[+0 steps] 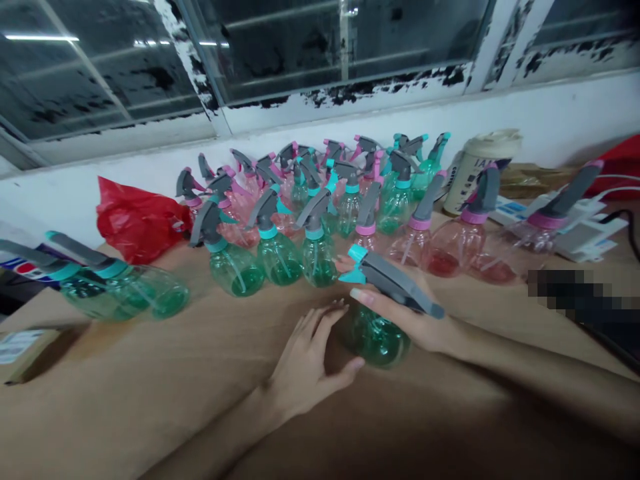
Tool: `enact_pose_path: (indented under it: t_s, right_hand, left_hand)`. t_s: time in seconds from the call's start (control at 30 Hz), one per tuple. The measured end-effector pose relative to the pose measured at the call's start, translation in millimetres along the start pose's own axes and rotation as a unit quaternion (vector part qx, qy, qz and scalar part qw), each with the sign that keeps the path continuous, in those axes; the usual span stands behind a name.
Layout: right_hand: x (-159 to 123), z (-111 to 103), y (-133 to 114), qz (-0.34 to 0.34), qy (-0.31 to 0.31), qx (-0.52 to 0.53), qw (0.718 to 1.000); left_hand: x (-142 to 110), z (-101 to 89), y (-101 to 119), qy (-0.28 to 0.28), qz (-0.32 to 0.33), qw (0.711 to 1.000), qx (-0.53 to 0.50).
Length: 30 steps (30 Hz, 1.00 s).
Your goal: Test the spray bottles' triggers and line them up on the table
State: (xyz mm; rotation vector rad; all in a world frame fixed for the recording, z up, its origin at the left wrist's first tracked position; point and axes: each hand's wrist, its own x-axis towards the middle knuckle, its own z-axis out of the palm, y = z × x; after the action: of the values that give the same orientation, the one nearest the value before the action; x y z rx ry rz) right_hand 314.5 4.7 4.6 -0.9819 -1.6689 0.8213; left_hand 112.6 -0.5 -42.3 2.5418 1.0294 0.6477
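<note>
A green see-through spray bottle with a grey and turquoise trigger head stands over the near part of the table, slightly tilted. Around its neck, just below the head, my right hand is closed, with the thumb towards the nozzle. My left hand is at the bottle's left side, its fingers apart and curved; whether the fingertips touch the bottle I cannot tell. Behind my hands is a row of green spray bottles and pink spray bottles, some with a little liquid inside.
More spray bottles crowd the back by the wall. Two green bottles are at the left, near a cardboard box and a red plastic bag. At the right are a printed cup, white power strips and a dark blurred object.
</note>
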Motion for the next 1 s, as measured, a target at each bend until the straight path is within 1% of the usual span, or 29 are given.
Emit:
enact_pose_path:
  t_s: [0.1,0.23,0.33,0.47,0.53,0.6,0.67,0.7,0.73,0.77,0.83,0.9,1.0]
  right_hand:
    - [2,11,-4,-0.017,0.000,0.009,1.000]
    - [4,37,-15,-0.033,-0.014,0.026,0.999]
    - [6,62,-28,-0.055,-0.038,0.036,0.997]
    - [11,97,-42,-0.068,-0.081,0.056,0.993]
    - [18,108,-45,-0.085,-0.116,0.034,0.989]
    - [26,114,-46,-0.115,-0.175,-0.002,0.978]
    - [35,114,-45,-0.136,-0.251,-0.044,0.957]
    - [39,114,-44,-0.133,-0.286,-0.073,0.946]
    - [43,113,-43,-0.125,-0.307,-0.106,0.938]
    - [47,113,-42,-0.106,-0.309,-0.141,0.935]
    - [56,116,-38,-0.057,-0.267,-0.199,0.941]
    - [67,123,-35,-0.020,-0.209,-0.225,0.951]
    - [84,139,-31,-0.010,-0.151,-0.241,0.959]
  left_hand:
    - [-5,-5.9,13,0.021,-0.009,1.000,-0.006]
    - [-19,-15.4,25,0.050,-0.037,0.998,-0.012]
    - [-36,-21.5,24,0.086,-0.060,0.994,0.011]
    - [-60,-33.4,13,0.145,-0.064,0.986,0.055]
    - [-72,-43.9,7,0.154,-0.074,0.983,0.061]
    - [-83,-57.0,0,0.152,-0.095,0.982,0.055]
    - [-94,-70.5,-11,0.159,-0.125,0.978,0.050]
    - [-100,-76.7,-17,0.169,-0.140,0.974,0.052]
    - [-105,-82.3,-25,0.182,-0.154,0.970,0.056]
    - [-110,-87.1,-34,0.192,-0.173,0.964,0.061]
    - [-116,-94.4,-54,0.223,-0.196,0.952,0.080]
    - [-118,-99.1,-73,0.257,-0.189,0.942,0.104]
    - [-113,-104.4,-94,0.286,-0.175,0.930,0.152]
